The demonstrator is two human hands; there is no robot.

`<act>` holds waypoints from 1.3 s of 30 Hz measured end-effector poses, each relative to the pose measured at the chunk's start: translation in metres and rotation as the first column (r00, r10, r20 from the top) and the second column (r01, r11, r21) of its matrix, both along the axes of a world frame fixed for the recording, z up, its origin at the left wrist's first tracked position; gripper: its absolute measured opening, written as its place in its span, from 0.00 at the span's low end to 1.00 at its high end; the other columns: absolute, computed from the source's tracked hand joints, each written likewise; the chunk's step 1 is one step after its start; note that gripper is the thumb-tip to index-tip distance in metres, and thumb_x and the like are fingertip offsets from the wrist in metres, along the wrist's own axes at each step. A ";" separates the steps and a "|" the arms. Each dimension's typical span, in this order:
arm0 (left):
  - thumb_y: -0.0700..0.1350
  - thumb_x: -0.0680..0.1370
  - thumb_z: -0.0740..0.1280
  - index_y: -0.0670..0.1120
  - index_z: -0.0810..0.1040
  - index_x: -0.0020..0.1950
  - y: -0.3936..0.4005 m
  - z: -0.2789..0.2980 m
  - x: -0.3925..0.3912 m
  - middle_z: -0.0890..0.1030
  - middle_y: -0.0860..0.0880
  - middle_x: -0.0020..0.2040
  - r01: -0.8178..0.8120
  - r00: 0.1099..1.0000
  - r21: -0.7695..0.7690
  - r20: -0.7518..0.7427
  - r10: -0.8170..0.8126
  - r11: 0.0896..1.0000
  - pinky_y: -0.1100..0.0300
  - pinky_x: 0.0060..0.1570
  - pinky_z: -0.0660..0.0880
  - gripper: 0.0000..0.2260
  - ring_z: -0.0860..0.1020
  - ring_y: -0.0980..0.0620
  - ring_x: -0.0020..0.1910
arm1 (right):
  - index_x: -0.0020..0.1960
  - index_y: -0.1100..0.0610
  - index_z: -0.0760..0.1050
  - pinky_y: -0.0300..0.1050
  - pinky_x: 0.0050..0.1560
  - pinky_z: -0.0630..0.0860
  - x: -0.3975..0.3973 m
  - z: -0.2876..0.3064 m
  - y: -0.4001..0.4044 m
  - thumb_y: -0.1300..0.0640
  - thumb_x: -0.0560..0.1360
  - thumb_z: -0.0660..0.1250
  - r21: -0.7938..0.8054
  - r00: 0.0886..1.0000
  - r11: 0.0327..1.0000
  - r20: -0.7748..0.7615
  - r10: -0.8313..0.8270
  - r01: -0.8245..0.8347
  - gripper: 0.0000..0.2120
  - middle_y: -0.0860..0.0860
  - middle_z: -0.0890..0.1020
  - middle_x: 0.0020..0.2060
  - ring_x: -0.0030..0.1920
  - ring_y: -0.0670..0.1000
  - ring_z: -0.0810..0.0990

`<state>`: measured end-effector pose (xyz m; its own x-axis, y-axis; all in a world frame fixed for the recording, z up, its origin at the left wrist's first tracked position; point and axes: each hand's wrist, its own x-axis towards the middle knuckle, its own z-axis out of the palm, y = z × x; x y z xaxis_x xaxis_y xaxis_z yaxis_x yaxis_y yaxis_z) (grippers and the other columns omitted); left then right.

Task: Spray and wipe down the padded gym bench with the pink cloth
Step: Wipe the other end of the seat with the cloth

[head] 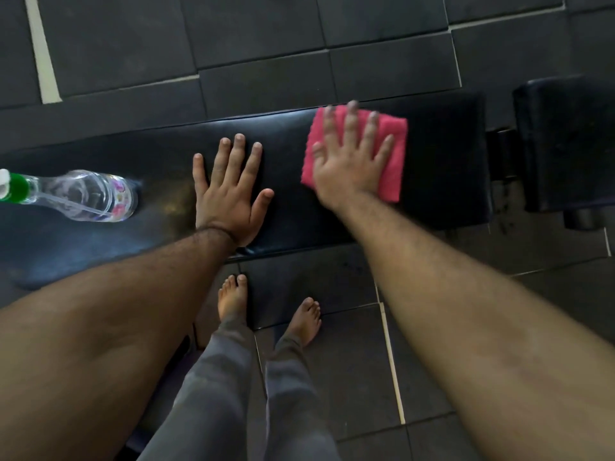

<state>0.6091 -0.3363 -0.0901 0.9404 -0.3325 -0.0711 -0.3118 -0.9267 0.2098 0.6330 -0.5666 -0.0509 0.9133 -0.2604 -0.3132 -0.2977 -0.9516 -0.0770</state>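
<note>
Now wiping. Right hand (pixel 349 161) lies flat on the folded pink cloth (pixel 391 154), fingers straight and spread, pressing it onto the black bench pad (pixel 442 168) near its right end. Left hand (pixel 229 194) braces flat on the pad, fingers straight, holding nothing. Best approach, I judge: keep the palm pressure even and overlap strokes toward the spray bottle (pixel 83 194), which lies on its side at the left end. Count: one cloth, one bottle, two pads in view, the second pad (pixel 565 141) apart to the right.
</note>
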 end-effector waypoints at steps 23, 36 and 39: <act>0.49 0.69 0.88 0.39 0.77 0.55 0.111 0.105 -0.071 0.74 0.47 0.50 -0.745 0.313 -0.660 -0.216 0.925 0.098 0.44 0.53 0.76 0.27 0.74 0.47 0.47 | 0.87 0.51 0.51 0.69 0.82 0.47 -0.120 0.043 0.153 0.43 0.87 0.51 0.108 0.953 0.960 -0.139 0.271 -0.257 0.31 0.55 0.53 0.87 0.86 0.60 0.51; 0.35 0.75 0.74 0.53 0.55 0.85 0.144 0.120 -0.007 0.63 0.66 0.80 -0.423 0.661 -0.899 -0.224 0.716 0.110 0.57 0.51 0.84 0.45 0.84 0.52 0.54 | 0.87 0.50 0.52 0.71 0.79 0.58 -0.121 0.035 0.168 0.45 0.87 0.54 0.032 0.948 0.955 -0.120 0.296 -0.294 0.31 0.56 0.56 0.86 0.85 0.60 0.56; 0.34 0.74 0.70 0.55 0.59 0.86 0.148 0.120 0.001 0.70 0.61 0.81 -0.431 0.799 -0.822 -0.157 0.580 0.371 0.63 0.55 0.81 0.44 0.84 0.52 0.52 | 0.86 0.49 0.53 0.71 0.78 0.58 -0.117 0.034 0.165 0.45 0.87 0.55 0.043 0.943 0.951 -0.121 0.309 -0.306 0.30 0.55 0.56 0.86 0.85 0.59 0.56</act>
<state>0.6097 -0.1883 0.0299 0.9248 0.3703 0.0869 0.0623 -0.3729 0.9258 0.5164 -0.4014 -0.0170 0.9010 0.0353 -0.4325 0.0001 -0.9967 -0.0811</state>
